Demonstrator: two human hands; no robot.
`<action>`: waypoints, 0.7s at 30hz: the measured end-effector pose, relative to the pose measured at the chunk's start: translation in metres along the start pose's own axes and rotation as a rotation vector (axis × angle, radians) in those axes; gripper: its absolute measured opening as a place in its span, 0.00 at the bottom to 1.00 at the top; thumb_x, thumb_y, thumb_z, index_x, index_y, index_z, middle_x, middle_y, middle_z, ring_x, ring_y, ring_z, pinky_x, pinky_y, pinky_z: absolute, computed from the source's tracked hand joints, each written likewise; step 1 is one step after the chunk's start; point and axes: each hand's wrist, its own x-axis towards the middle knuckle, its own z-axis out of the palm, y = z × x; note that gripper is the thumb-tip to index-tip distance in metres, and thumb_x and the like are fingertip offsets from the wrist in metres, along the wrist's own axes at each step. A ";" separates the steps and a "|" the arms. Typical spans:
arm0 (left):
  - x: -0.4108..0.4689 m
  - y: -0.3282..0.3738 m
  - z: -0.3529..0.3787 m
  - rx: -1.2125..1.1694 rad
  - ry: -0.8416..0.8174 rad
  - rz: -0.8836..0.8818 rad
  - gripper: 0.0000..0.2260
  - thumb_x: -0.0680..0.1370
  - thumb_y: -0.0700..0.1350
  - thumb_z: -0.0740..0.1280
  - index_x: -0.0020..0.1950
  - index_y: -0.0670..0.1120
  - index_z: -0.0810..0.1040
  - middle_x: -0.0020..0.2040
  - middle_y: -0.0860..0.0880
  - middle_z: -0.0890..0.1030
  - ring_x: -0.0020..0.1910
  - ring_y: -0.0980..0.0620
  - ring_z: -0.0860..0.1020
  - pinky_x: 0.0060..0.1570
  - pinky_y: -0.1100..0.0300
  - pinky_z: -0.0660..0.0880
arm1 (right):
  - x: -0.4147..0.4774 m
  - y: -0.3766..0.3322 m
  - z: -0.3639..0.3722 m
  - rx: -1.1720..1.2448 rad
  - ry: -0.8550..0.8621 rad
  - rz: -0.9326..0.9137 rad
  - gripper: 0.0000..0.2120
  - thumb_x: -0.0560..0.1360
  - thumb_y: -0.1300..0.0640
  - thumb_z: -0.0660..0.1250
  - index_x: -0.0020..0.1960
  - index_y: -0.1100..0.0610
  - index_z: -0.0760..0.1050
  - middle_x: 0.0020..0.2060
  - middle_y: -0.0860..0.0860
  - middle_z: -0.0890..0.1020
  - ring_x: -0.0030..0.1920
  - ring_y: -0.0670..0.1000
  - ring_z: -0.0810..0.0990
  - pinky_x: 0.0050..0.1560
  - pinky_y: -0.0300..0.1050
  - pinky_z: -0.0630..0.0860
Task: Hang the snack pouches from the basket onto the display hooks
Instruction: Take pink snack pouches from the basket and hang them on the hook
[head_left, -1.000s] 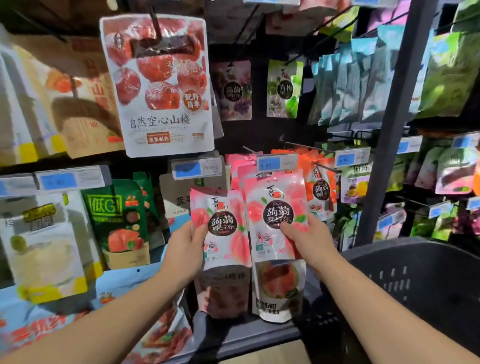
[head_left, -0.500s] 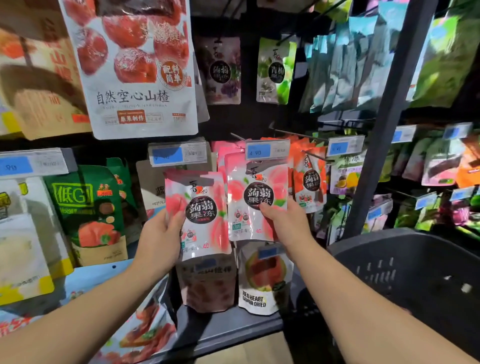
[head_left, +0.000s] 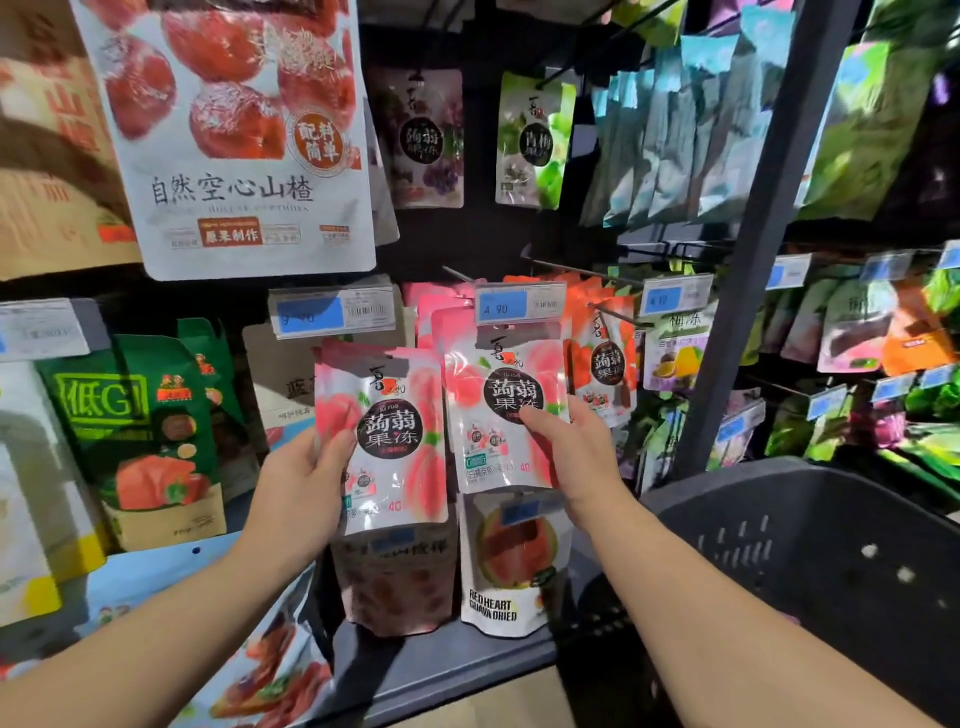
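Observation:
My left hand (head_left: 306, 478) grips a small stack of pink peach jelly pouches (head_left: 387, 431) by the left edge, held free in front of the shelf. My right hand (head_left: 576, 452) holds the lower right of another pink peach pouch (head_left: 498, 410), whose top sits under the hook's price tag (head_left: 519, 304), at the front of a row of pink pouches hanging there. The hook itself is hidden behind the tag. The dark plastic basket (head_left: 810, 545) stands at the lower right; what lies in it is out of sight.
A big white hawthorn bag (head_left: 234, 156) hangs above the left hand. Orange pouches (head_left: 605, 358) hang on the hook to the right. Red guava pouches (head_left: 511, 561) stand on the grey shelf (head_left: 441, 665) below. A dark upright post (head_left: 748, 260) rises beside the basket.
The view has tilted down and closer to the shelf. Both hands keep their pouches, and the right pouch has risen to sit under the price tag.

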 end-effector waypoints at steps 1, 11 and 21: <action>0.000 0.000 -0.001 0.006 0.003 0.003 0.21 0.84 0.50 0.64 0.34 0.46 0.61 0.28 0.46 0.65 0.28 0.50 0.65 0.33 0.54 0.61 | 0.000 -0.001 0.000 0.004 0.000 -0.002 0.34 0.63 0.42 0.76 0.66 0.53 0.77 0.59 0.50 0.84 0.61 0.53 0.82 0.66 0.59 0.76; 0.001 0.001 -0.003 -0.008 0.023 -0.007 0.19 0.83 0.48 0.64 0.35 0.43 0.66 0.30 0.46 0.64 0.30 0.51 0.63 0.32 0.54 0.59 | 0.010 0.006 -0.004 -0.089 0.011 -0.018 0.42 0.66 0.41 0.78 0.74 0.54 0.69 0.70 0.50 0.77 0.69 0.54 0.76 0.69 0.56 0.73; 0.005 0.000 -0.005 -0.029 0.010 -0.020 0.20 0.84 0.48 0.63 0.37 0.38 0.65 0.30 0.44 0.66 0.29 0.50 0.65 0.31 0.55 0.61 | 0.029 0.033 0.008 -0.406 0.233 0.044 0.26 0.74 0.43 0.75 0.64 0.57 0.75 0.58 0.52 0.82 0.61 0.56 0.80 0.57 0.51 0.77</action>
